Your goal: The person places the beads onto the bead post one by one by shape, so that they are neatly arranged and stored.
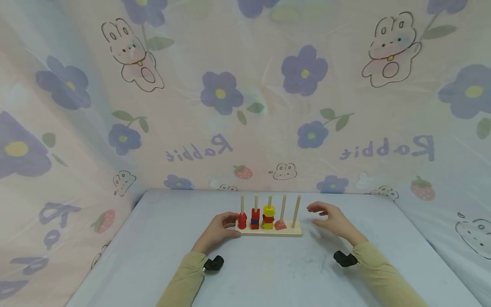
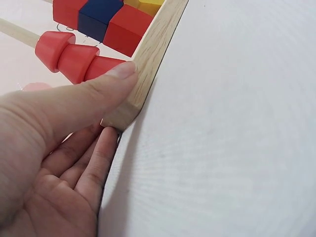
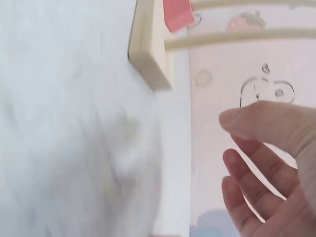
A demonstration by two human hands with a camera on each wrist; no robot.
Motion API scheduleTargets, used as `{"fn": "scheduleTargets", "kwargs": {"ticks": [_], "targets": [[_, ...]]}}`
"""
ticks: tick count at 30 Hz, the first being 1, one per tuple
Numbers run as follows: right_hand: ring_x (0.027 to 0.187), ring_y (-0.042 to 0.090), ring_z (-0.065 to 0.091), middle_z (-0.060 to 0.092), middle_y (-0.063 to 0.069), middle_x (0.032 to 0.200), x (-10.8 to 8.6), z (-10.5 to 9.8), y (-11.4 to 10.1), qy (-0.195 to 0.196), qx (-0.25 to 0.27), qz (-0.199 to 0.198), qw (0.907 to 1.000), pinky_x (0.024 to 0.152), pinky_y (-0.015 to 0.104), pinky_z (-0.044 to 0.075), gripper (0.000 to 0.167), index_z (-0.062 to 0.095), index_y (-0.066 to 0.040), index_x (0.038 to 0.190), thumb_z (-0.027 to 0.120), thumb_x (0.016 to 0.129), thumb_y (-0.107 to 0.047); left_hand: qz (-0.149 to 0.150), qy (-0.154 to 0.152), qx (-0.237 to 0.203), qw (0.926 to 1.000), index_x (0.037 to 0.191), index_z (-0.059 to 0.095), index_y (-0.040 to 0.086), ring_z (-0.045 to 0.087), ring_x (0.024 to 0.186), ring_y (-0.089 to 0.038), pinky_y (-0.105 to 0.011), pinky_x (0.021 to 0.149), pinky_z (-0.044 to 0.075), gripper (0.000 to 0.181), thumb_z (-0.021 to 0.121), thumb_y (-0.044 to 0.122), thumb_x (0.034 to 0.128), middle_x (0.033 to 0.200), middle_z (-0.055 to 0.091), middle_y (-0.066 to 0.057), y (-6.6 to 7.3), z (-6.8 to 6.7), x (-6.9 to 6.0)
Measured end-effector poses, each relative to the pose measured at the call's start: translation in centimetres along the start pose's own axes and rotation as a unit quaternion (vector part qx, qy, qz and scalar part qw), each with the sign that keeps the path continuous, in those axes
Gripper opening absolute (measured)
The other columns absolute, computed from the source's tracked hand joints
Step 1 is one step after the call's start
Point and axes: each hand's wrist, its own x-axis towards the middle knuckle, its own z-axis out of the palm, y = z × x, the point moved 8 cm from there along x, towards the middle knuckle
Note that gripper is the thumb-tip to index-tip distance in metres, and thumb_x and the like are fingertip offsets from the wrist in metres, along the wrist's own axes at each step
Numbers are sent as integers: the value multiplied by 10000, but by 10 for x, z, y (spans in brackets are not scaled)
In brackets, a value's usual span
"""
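Note:
A wooden peg stacker (image 1: pixel 268 233) stands on the table with a row of upright pegs. My left hand (image 1: pixel 219 230) grips the left end of its base, the thumb on the wood near the red round beads (image 2: pixel 74 57) and the fingers at the end. Beside those sit red and blue square blocks (image 1: pixel 255 219), then a stack of yellow and red beads (image 1: pixel 268 216). One low red piece (image 1: pixel 280 225) lies around the fourth peg; the rightmost peg (image 1: pixel 296 212) is bare. My right hand (image 1: pixel 330 217), fingers loosely bent and holding nothing, hovers right of the stacker.
The white table (image 1: pixel 268 273) carries the stacker near its back edge. A curtain (image 1: pixel 261 119) printed with flowers and rabbits hangs behind and to the left. Black wrist cameras (image 1: pixel 214 263) are strapped on both sleeves.

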Motion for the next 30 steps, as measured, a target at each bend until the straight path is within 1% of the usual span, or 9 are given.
{"fn": "scheduleTargets", "kwargs": {"ticks": [2,5,8,11,16,20,24,27,30], "targets": [[1010,378,582,645,163,1097,-5,-11,5,51,-176,55,9998,788,492,500,383,609,-17,1161,742,803,16,-27,2,31,10000,1289,542,26,573,1135,-266,-350,949,467,587,800,57,762,1262,566,-128,0,0,-1],[1023,378,574,648,165,1096,-12,-24,11,71,-298,158,9994,812,513,489,384,619,-29,1156,725,796,53,-65,7,81,9999,1291,546,46,576,1132,-246,-333,946,469,587,802,67,764,1261,569,-108,-1,0,-1],[1031,365,571,651,162,1085,-18,-33,21,78,-461,232,9986,843,535,472,364,627,-44,1140,716,801,52,-83,1,74,9999,1293,547,60,575,1133,-235,-325,948,467,588,804,75,764,1262,569,-97,-1,-1,-2],[1050,355,564,651,161,1088,-23,-38,31,40,-503,353,9981,879,567,443,335,629,-42,1136,718,818,16,-60,-4,49,10000,1295,543,55,572,1137,-243,-331,950,466,591,803,75,765,1266,565,-104,-1,-1,-2],[1119,408,514,628,188,1141,-31,-40,44,-148,-319,568,9978,926,611,390,345,614,19,1165,690,830,40,-89,20,74,9999,1292,546,57,573,1134,-249,-346,951,466,592,807,81,761,1262,568,-105,-2,-1,-2],[1166,428,477,615,173,1177,-32,-40,51,-220,-273,673,9971,953,616,364,371,611,18,1180,655,819,92,-97,33,77,9999,1291,548,63,574,1132,-246,-350,950,467,592,809,82,760,1260,570,-103,-2,-1,-2],[1179,433,468,609,171,1187,-31,-37,56,-219,-360,697,9967,956,617,357,384,616,13,1176,593,811,130,-63,22,56,10000,1289,550,59,575,1133,-246,-338,948,468,596,810,70,753,1263,569,-102,-1,-1,-1],[1174,434,472,612,173,1175,-30,-36,59,-234,-495,734,9958,950,618,360,424,622,12,1167,529,782,163,-11,-6,35,10000,1288,549,45,578,1130,-247,-326,945,469,600,811,56,748,1259,571,-108,-2,-1,1],[1136,407,508,634,148,1139,-28,-34,60,-225,-631,733,9951,929,604,388,450,638,5,1149,503,757,181,86,-48,1,10000,1289,541,18,576,1129,-266,-335,950,466,597,805,44,754,1253,570,-133,-1,-1,1]]}}
